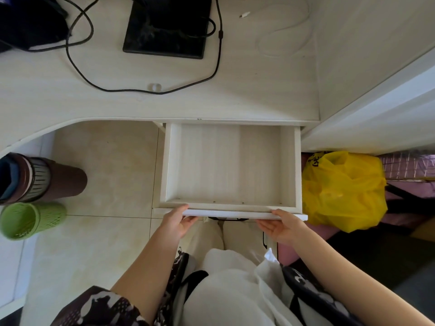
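Your left hand (179, 222) and right hand (282, 225) both grip the drawer (230, 165) by its front panel, thumbs over the top edge, fingers tucked beneath. The drawer stands well out from under the counter (259, 95), right in front of you. A yellow bag (341, 189) sits just beside its right wall, and a green basket (28, 220) lies on the floor, well apart to the left.

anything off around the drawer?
Nothing broken or spilled. The drawer sits square, left hand and right hand holding its front edge. Only a black cable loops untidily over the desk.
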{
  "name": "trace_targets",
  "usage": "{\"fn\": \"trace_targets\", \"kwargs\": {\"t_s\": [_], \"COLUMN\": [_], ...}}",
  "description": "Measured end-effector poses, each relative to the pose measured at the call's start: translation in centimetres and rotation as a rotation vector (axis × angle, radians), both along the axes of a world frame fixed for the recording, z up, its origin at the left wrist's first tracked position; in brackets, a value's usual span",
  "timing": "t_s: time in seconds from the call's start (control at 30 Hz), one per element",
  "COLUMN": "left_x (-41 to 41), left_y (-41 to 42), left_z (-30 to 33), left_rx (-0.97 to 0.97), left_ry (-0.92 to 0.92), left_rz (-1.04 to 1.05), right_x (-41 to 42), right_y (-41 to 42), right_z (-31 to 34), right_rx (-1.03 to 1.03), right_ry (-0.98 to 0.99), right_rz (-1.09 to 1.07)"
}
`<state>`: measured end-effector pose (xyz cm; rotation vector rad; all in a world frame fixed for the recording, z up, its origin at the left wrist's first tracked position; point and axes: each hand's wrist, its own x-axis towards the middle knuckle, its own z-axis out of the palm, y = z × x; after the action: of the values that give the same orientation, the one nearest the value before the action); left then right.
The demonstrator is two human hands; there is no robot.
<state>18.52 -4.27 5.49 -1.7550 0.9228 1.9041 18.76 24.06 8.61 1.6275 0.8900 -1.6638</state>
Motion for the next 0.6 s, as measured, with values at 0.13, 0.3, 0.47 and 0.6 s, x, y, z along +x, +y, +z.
{"fn": "trace_targets", "kwargs": {"t_s": [0.13, 0.3, 0.47, 0.6], "left_x": [0.6, 1.8, 3.0, 3.9], "left_y": [-0.3, -1.5, -2.6, -3.8], "left_z": [0.3, 0.6, 1.6, 2.9], "left_rx": [-0.051, -0.104, -0.250, -0.314], "left_ry": [0.029, 0.069, 0.072, 0.091], "left_rz": [-0.058, -0.161, -0.359, -0.343], "right_x": [0.1, 0.7, 0.6, -0.5], "right_y": [0.0, -1.2, -4.9, -8.1], "right_z": [0.2, 0.2, 2.8, 3.3], "right_rx": [0.038, 0.051, 0.027, 0.024], "right_ry": [0.007, 0.045, 0.103, 0.231], "right_rz": [0.091, 0.299, 0.568, 0.821]}}
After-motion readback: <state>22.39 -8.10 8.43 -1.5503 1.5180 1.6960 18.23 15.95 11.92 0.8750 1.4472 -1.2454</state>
